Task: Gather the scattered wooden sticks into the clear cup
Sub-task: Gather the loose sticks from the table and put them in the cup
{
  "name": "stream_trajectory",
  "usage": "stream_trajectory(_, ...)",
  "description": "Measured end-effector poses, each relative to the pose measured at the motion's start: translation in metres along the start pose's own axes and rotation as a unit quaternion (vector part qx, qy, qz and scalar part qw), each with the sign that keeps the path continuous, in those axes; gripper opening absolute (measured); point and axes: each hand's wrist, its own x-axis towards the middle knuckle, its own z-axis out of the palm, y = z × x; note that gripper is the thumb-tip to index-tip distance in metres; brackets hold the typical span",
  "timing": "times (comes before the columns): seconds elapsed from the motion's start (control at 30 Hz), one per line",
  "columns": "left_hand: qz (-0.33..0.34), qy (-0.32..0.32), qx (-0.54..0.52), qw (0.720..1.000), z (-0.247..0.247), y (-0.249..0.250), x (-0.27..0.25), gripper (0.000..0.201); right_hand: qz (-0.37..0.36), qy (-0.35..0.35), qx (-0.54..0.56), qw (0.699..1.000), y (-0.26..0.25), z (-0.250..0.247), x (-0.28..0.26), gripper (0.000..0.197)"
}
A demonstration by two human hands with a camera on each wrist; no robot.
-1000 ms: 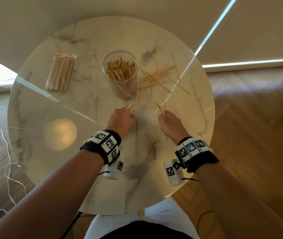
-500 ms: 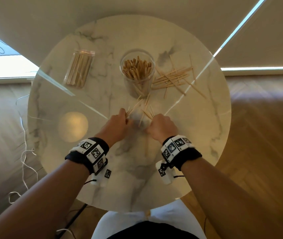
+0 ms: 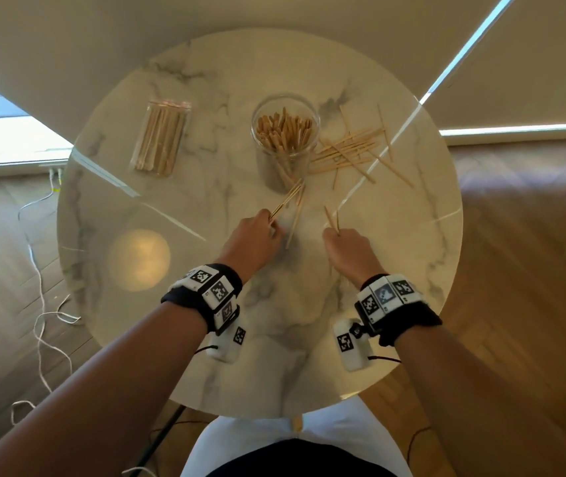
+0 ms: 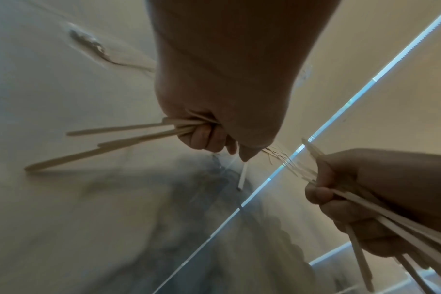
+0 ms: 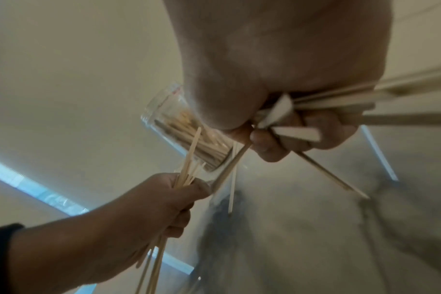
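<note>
A clear cup (image 3: 285, 132) (image 5: 186, 135) packed with upright wooden sticks stands at the middle back of the round marble table (image 3: 178, 356). Several loose sticks (image 3: 354, 151) lie scattered just right of it. My left hand (image 3: 257, 235) (image 4: 214, 127) (image 5: 164, 199) grips a bundle of sticks (image 3: 286, 201) (image 4: 118, 135) whose tips point at the cup's base. My right hand (image 3: 347, 249) (image 5: 285, 135) (image 4: 365, 189) grips another bundle of sticks (image 3: 331, 218) (image 5: 365, 103), in front of the scattered pile. One stick (image 3: 295, 218) lies on the table between the hands.
A clear packet of wooden sticks (image 3: 161, 139) lies at the back left of the table. A round glare spot (image 3: 138, 259) shows on the left of the tabletop. White cables (image 3: 39, 304) trail on the wood floor to the left.
The hands came close together half a second ago and have moved apart again, each still holding its sticks. The camera view has shifted.
</note>
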Motion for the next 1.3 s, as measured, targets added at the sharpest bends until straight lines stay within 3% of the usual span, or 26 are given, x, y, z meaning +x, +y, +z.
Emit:
stream_trajectory(0.23,0.021,-0.006,0.05,0.998,0.019,0.026,0.016,0.03,-0.004,0.001,0.155,0.988,0.014,-0.015,0.0,0.029)
stream_trajectory(0.4,0.031,0.004,0.116,0.993,0.021,0.031,0.015,0.029,-0.001,-0.015,0.278,0.96,0.021,-0.013,0.006,0.02)
stream_trajectory(0.6,0.003,0.002,0.138,0.99,0.018,0.039,0.012,0.029,-0.057,0.005,0.189,0.98,0.026,-0.01,0.011,0.036)
stream_trajectory(0.8,-0.022,-0.036,-0.01,0.999,0.009,0.03,0.002,0.017,-0.082,0.009,0.042,0.996,0.028,-0.012,0.011,0.044)
stream_trajectory(0.87,-0.018,-0.037,-0.06,0.997,0.004,0.027,-0.005,0.018,-0.1,0.027,0.058,0.993,0.024,-0.011,0.01,0.04)
stream_trajectory(1.0,-0.008,-0.056,-0.124,0.991,-0.007,0.031,-0.017,0.018,-0.085,0.047,0.278,0.956,0.015,-0.007,0.015,0.03)
stream_trajectory(1.13,0.002,-0.082,-0.163,0.983,-0.007,0.04,-0.019,0.018,-0.024,-0.027,0.505,0.862,-0.003,-0.002,0.012,0.034)
stream_trajectory(1.3,0.041,-0.116,-0.075,0.99,-0.006,0.052,-0.025,0.018,-0.005,-0.113,0.547,0.829,-0.015,0.001,0.009,0.063)
